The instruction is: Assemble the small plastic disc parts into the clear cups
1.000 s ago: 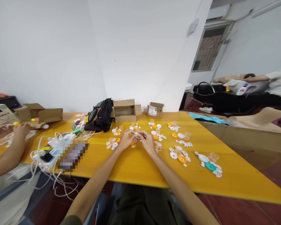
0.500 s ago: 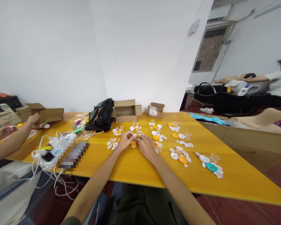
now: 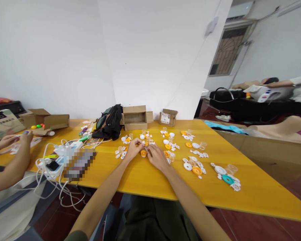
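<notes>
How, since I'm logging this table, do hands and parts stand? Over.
Left hand apparently pinching small white part. Right hand close by, grip unclear. Orange ring between hands; loose parts close on both sides.

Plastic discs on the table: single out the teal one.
The teal disc, far to the right of the right hand, beside a large white disc; the other discs visible are white or orange.

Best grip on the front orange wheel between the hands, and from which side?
Probably pinch the orange wheel by its round outer rim, coming from the near side: that edge shows uncovered, while the left hand and right hand crowd its other sides.
</notes>
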The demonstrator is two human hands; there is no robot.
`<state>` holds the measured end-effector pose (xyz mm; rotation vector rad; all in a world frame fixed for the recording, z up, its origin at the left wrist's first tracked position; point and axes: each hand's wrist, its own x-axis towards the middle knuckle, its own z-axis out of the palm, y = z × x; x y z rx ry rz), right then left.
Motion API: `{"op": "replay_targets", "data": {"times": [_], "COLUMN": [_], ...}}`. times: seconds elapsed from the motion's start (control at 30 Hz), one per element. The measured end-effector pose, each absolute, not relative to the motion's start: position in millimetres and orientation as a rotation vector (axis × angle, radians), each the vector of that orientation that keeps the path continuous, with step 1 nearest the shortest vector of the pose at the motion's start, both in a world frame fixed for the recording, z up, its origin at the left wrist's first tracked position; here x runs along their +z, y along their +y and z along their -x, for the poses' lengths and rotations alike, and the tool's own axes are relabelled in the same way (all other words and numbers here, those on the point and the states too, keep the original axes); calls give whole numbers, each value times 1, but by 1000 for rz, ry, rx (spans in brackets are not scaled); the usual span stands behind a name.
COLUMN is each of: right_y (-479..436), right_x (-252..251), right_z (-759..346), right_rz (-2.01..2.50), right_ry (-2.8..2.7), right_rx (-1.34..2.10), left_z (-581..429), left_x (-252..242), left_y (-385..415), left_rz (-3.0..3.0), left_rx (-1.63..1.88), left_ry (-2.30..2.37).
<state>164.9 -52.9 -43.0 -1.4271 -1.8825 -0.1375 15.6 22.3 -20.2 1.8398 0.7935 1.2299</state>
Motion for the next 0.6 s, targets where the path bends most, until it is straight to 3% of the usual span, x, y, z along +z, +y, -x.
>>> {"op": "replay_targets", "data": {"times": [0.6], "right_y": [-46], "right_x": [-34], "right_z": [-165], "right_rz": [1096], "right_ry": [-1468], "right_rx": [432], "left_z": [-19], "left_x": [-13], "left_y": [11], "left_rz": [-1903], "left_rx": [1254], "left_ry": [734]}}
